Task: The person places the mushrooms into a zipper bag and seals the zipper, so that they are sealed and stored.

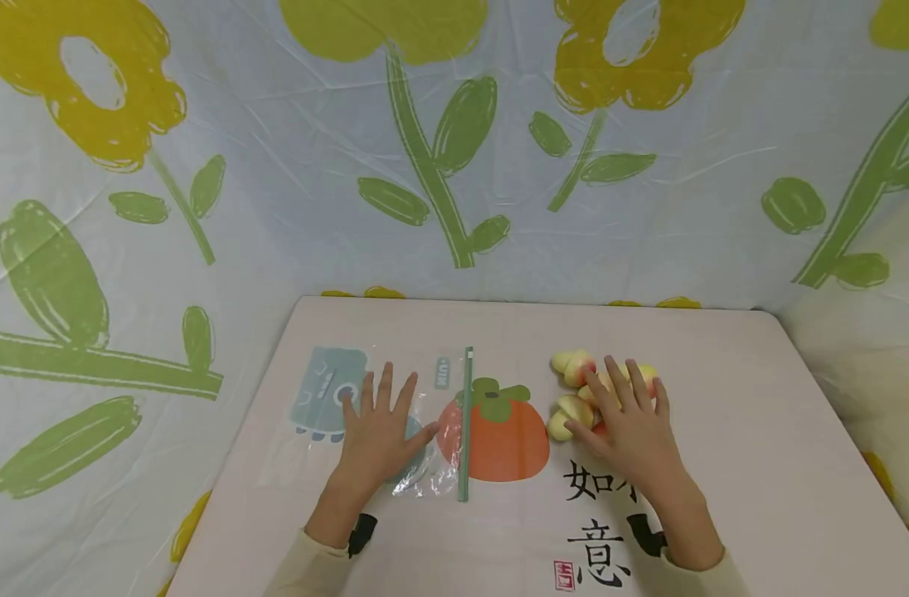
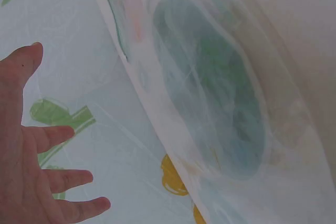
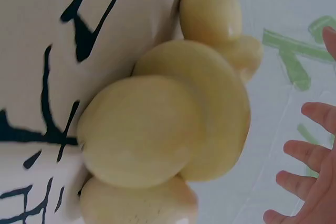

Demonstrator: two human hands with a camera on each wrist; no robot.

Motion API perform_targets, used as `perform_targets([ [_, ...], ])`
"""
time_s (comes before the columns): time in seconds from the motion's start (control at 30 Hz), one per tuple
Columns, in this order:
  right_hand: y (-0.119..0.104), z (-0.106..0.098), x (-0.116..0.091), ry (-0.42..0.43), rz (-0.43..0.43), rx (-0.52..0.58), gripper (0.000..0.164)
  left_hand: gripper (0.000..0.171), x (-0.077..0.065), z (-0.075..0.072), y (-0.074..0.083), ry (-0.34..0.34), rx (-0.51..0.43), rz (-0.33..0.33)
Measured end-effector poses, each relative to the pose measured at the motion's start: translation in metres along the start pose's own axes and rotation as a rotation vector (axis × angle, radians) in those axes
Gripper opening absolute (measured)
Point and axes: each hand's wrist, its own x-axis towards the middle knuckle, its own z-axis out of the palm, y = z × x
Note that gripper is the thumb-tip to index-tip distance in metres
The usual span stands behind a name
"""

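My left hand, fingers spread and straight, hovers over a clear plastic zip bag with a blue cartoon print. A green slider bar runs along the bag's right edge. In the left wrist view the bag's print lies below and beside the hand. My right hand, also spread, is held over a cluster of pale yellow fruits with pink blush, partly hiding them. The right wrist view shows several of these smooth fruits heaped together, apart from the fingers. Neither hand holds anything.
A pale tabletop carries a printed orange persimmon and black characters. Behind the table hangs a white cloth with yellow flowers and green leaves. Black straps circle the wrists.
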Motion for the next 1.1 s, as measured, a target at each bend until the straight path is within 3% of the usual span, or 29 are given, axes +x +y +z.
perform_targets([
  [0.33,-0.019,0.009,0.016,-0.029,-0.093,0.018,0.077,0.089,0.001,0.006,0.006,-0.033,-0.011,0.011],
  [0.67,-0.043,0.023,0.028,-0.15,-0.141,-0.042,0.074,0.08,-0.001,0.01,0.017,-0.153,-0.193,0.0],
  [1.1,-0.074,0.044,0.029,-0.249,-0.251,-0.056,0.068,0.076,-0.007,0.019,0.024,-0.177,-0.315,0.022],
])
